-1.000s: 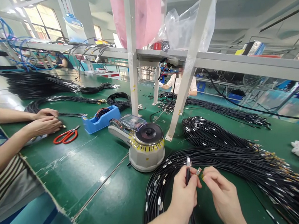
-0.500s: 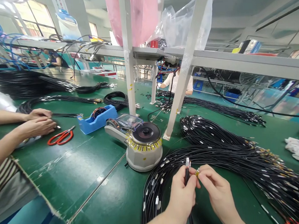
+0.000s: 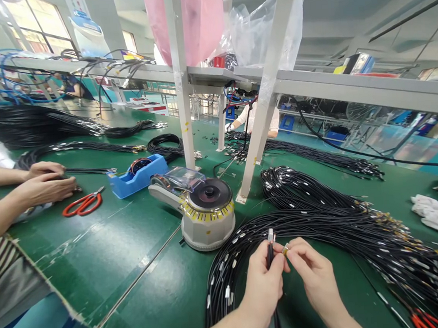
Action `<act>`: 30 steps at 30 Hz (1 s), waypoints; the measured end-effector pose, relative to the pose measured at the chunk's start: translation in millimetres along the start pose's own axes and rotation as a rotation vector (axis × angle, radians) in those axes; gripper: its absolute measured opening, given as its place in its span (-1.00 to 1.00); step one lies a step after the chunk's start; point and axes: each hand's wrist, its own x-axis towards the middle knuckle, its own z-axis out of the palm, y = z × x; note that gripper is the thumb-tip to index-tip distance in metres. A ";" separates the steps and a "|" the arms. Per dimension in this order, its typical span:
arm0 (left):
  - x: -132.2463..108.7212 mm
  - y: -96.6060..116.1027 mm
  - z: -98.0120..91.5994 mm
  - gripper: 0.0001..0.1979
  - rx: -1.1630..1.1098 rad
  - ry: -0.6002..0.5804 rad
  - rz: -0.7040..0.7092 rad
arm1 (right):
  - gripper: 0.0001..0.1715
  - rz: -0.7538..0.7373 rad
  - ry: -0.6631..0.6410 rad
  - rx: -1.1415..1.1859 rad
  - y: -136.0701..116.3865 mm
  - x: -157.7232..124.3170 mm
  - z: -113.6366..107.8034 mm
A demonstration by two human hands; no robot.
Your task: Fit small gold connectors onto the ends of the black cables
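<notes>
My left hand [image 3: 263,277] is closed around a black cable [image 3: 271,256], whose silvery connector end points up past the thumb. Close beside it, my right hand [image 3: 313,272] pinches a small yellowish piece of tape [image 3: 285,250] between thumb and fingertips. The tape is near the cable's top; whether it touches the cable I cannot tell. Behind both hands curves a big bundle of black cables [image 3: 298,221] with white labels. A round tape dispenser [image 3: 208,222] with yellow strips around its rim stands to the left.
Left on the green table [image 3: 137,284] are a blue tape holder [image 3: 137,177] and red-handled scissors [image 3: 82,203]. A co-worker's hands [image 3: 46,183] are beside them. White shelf posts [image 3: 261,101] rise behind the dispenser. White gloves [image 3: 437,217] and red-handled pliers [image 3: 423,318] lie at right.
The whole view has shifted slightly, so things appear a little further left. Both my hands keep their grip and stay close together.
</notes>
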 end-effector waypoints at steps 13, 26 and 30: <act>-1.3 0.4 0.0 -0.91 -0.006 -0.007 -0.013 | -0.74 -0.014 -0.004 -0.029 1.5 -0.3 -0.2; -2.1 2.2 0.9 -0.87 -0.025 0.000 -0.001 | -0.78 -0.017 0.007 0.027 -1.2 -3.8 1.1; -1.0 1.3 -0.2 -0.88 -0.022 0.011 0.006 | -0.81 -0.007 0.019 0.068 -0.2 -5.4 1.1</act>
